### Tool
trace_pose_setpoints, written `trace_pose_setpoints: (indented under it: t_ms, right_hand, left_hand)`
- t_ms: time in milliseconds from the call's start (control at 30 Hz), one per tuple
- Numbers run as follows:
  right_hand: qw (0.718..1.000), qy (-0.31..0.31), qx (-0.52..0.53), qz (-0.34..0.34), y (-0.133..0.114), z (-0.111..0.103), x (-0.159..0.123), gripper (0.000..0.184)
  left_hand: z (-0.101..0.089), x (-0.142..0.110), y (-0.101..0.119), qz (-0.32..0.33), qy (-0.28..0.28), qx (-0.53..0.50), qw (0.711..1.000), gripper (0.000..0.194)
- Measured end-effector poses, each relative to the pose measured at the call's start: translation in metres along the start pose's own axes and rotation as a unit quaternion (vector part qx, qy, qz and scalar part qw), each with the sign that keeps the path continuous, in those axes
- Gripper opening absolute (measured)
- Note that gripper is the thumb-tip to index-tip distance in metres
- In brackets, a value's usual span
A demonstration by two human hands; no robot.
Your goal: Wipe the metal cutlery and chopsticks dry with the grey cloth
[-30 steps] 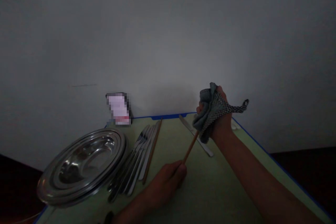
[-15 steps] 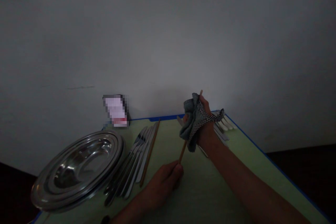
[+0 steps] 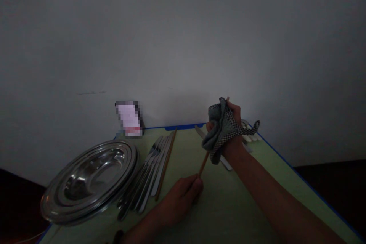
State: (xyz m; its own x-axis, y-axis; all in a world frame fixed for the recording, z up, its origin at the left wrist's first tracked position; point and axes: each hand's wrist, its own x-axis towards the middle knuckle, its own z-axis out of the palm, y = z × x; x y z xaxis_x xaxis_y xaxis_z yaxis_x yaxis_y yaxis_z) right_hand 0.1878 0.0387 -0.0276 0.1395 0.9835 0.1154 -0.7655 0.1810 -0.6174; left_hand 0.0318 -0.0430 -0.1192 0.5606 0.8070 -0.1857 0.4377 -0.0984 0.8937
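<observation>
My left hand is closed in a pinch on the lower end of a wooden chopstick, low over the green table. My right hand is closed round a checked grey cloth, which is wrapped about the upper part of the same chopstick. The stick's tip shows just above the cloth. A loose strip of the cloth hangs out to the right.
A stack of steel plates sits at the left. Beside it lie several knives and another chopstick. More cutlery lies behind my right wrist. A small blurred card leans on the wall.
My right hand with the cloth slid down the chopstick, exposing its tip, then moved slightly back right. My left hand stayed pinched on the lower end.
</observation>
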Motion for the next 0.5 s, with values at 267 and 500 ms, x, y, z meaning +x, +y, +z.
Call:
trace_pose_setpoints:
  t_ms: [267, 500]
  right_hand:
    - [0.999, 0.010, -0.036, 0.000, 0.014, 0.009, -0.009, 0.030]
    - [1.000, -0.007, -0.023, 0.018, -0.016, 0.008, -0.004, 0.036]
  left_hand:
    - [0.001, 0.001, 0.003, -0.012, 0.020, -0.049, 0.999, 0.042]
    - [0.000, 0.001, -0.004, 0.022, 0.032, 0.003, 0.999, 0.042]
